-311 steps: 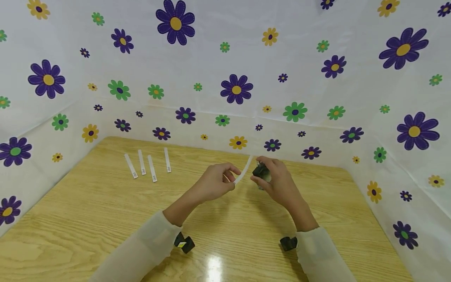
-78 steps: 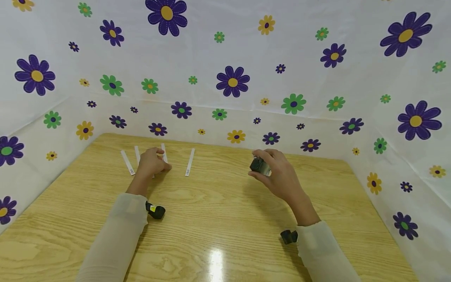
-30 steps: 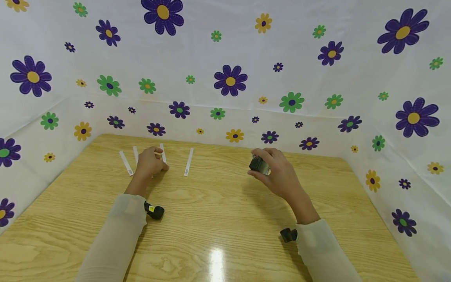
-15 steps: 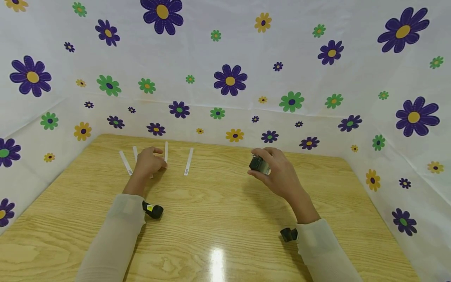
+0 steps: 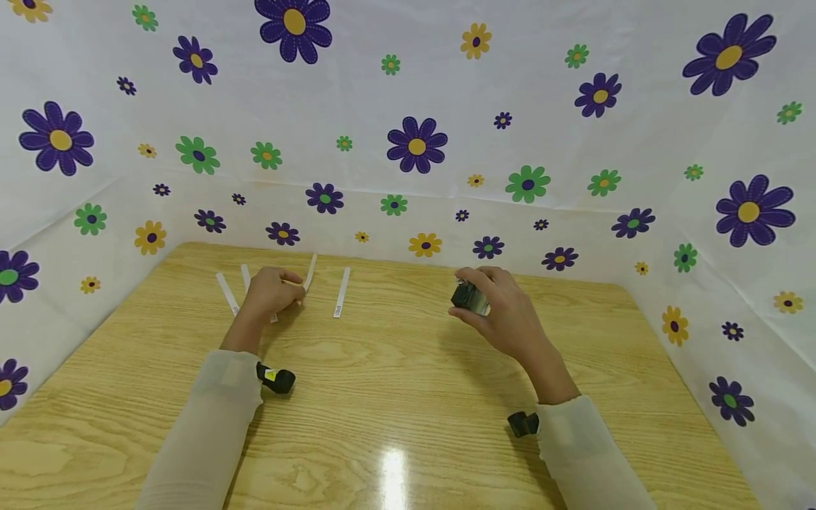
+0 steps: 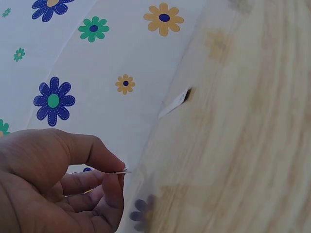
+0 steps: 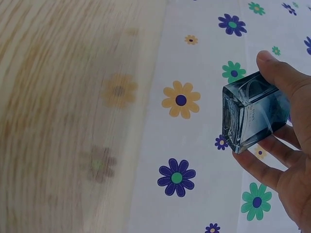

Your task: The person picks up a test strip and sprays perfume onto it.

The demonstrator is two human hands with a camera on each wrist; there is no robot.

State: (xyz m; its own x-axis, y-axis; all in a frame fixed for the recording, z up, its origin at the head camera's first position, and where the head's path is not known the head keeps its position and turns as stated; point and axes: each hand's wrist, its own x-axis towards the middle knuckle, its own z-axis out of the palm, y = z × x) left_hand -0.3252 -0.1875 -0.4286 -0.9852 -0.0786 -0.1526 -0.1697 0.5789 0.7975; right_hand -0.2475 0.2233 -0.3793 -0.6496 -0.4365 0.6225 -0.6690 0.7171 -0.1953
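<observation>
My left hand (image 5: 269,292), at the back left of the table, pinches a white paper test strip (image 5: 311,271) between thumb and fingers. The strip points up and away from the table, and the left wrist view shows it edge-on as a thin sliver (image 6: 121,172). My right hand (image 5: 508,315) holds a square glass perfume bottle (image 7: 255,114), tinted dark blue, gripped between thumb and fingers above the table. To the right of the left hand lies another white strip (image 5: 341,292) with printing at its near end.
More white strips lie near the left hand: one at the left (image 5: 227,293), one beside it (image 5: 245,276), and one mostly covered by the hand (image 5: 274,317). A white flowered cloth (image 5: 357,92) encloses the wooden table (image 5: 408,382) at the back and sides.
Within the last second the left hand has lifted one strip off the table and tilted it rightward. Earlier, the strip now lying apart was in the left hand near the bottle. The right hand stays put.
</observation>
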